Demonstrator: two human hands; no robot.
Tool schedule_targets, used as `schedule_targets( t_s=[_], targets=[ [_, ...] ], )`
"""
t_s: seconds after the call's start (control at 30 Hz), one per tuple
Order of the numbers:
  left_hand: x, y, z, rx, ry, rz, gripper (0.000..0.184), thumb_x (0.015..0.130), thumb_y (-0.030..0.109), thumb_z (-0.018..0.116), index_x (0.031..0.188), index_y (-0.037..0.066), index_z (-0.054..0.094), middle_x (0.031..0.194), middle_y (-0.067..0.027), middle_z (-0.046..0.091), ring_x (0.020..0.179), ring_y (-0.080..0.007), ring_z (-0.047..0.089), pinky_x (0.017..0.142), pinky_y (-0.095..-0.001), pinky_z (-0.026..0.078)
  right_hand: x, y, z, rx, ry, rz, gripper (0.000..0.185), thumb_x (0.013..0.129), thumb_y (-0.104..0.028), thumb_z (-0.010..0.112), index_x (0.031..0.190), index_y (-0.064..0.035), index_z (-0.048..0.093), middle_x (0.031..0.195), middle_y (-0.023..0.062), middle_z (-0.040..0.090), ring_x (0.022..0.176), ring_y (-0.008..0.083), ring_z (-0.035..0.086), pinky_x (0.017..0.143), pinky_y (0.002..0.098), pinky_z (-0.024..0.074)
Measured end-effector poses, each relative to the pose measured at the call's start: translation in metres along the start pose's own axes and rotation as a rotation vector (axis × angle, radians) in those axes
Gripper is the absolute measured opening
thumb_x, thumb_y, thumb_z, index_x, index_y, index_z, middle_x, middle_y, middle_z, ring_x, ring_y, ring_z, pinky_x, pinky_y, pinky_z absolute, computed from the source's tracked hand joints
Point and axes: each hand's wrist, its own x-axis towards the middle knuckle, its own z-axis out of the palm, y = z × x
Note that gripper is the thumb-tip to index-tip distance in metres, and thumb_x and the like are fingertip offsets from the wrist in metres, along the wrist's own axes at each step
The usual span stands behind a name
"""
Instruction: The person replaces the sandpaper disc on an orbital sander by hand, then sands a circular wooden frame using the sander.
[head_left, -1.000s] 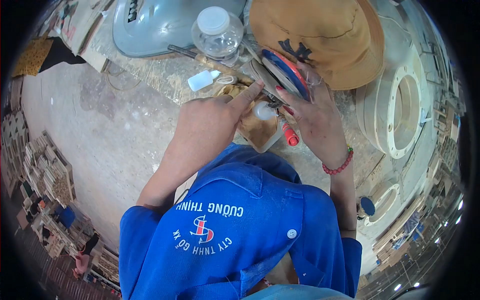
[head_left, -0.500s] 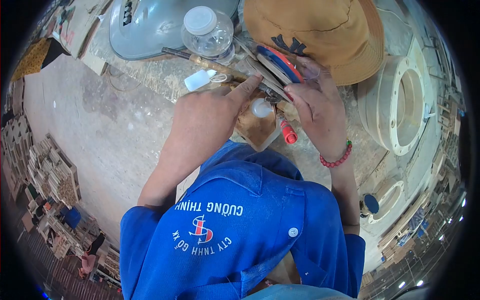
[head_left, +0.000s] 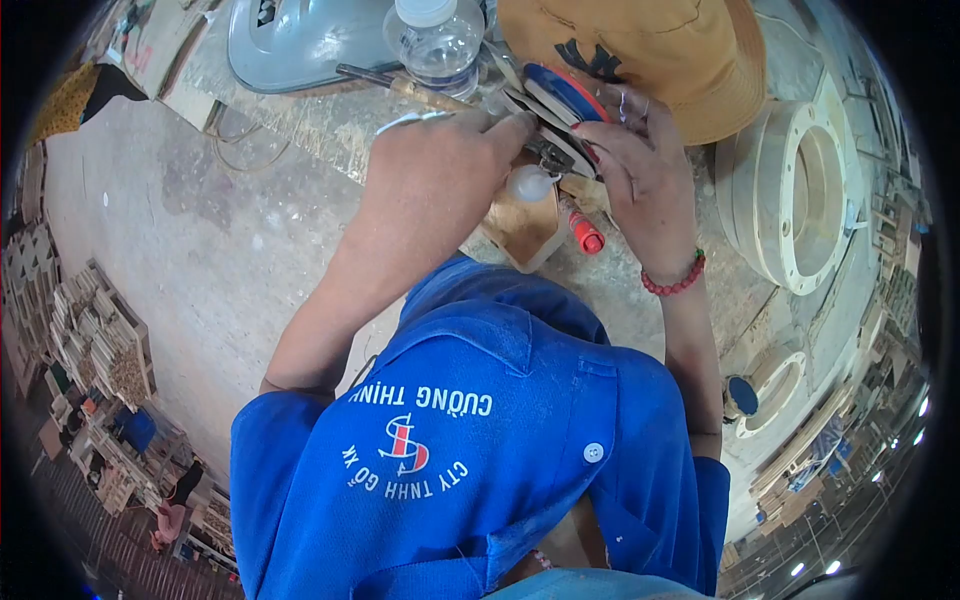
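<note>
My right hand (head_left: 645, 170), with a red bead bracelet at the wrist, grips a stack of thin round discs (head_left: 565, 100), one blue with a red rim. My left hand (head_left: 450, 165) is closed at the stack's left edge; what its fingertips hold, if anything, is hidden. Below the stack, between the hands, lie a small translucent bottle (head_left: 530, 183), a brown-stained open container (head_left: 525, 225) and a red marker-like item (head_left: 586, 234). A brown-handled tool (head_left: 425, 93) extends up and left from behind my left hand. A white bottle is mostly covered by that hand.
A clear jar (head_left: 437, 45) stands behind my left hand, beside a grey plastic shell (head_left: 310, 50). The tan hat (head_left: 690, 60) lies behind my right hand. Large wooden rings (head_left: 790, 200) stand at the right. Stacked wood pieces (head_left: 100, 340) are at far left.
My left hand has moved right, and its extended index finger has curled in against the stack. The discs have spread slightly apart. The white bottle has become mostly hidden.
</note>
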Motion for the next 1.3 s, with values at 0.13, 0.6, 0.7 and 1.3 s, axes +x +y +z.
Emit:
schedule_targets(
  t_s=[0.13,0.6,0.7,1.3],
  targets=[
    [0.003,0.001,0.0,-0.005,0.134,0.066,0.024,0.08,0.015,0.063,0.103,0.015,0.069,0.09,-0.0037,0.06,0.087,-0.0233,0.066,0.067,-0.0367,0.054,-0.001,0.0,0.001,0.002,0.006,-0.017,0.017,0.085,-0.006,0.068,0.102,-0.0083,0.072,0.124,0.0148,0.058,0.108,0.0323,0.063,0.09,0.0404,0.0528],
    [0.017,-0.006,0.029,0.07,0.324,0.22,0.009,0.076,0.018,0.064,0.083,0.016,0.069,0.088,0.0008,0.056,0.092,-0.0169,0.058,0.082,-0.0355,0.039,0.003,-0.007,0.004,-0.159,0.01,-0.005,0.009,0.084,-0.008,0.065,0.092,-0.0068,0.07,0.122,0.017,0.057,0.109,0.037,0.059,0.089,0.0458,0.0508],
    [0.016,-0.01,0.029,0.043,0.399,0.215,0.009,0.076,0.018,0.064,0.084,0.017,0.068,0.088,0.0013,0.056,0.09,-0.0165,0.058,0.081,-0.036,0.038,-0.004,-0.003,0.002,-0.208,-0.007,-0.057,0.008,0.084,-0.008,0.066,0.091,-0.0066,0.07,0.123,0.0167,0.057,0.11,0.0367,0.059,0.089,0.0455,0.0509],
    [0.027,-0.016,0.014,0.163,0.362,0.366,0.018,0.079,0.018,0.066,0.097,0.019,0.066,0.092,0.0037,0.06,0.091,-0.0145,0.061,0.083,-0.0333,0.042,-0.009,-0.006,0.001,-0.266,0.001,-0.028,0.013,0.086,-0.011,0.069,0.094,-0.0013,0.073,0.125,0.0207,0.059,0.113,0.0372,0.059,0.092,0.043,0.0483]
  ],
)
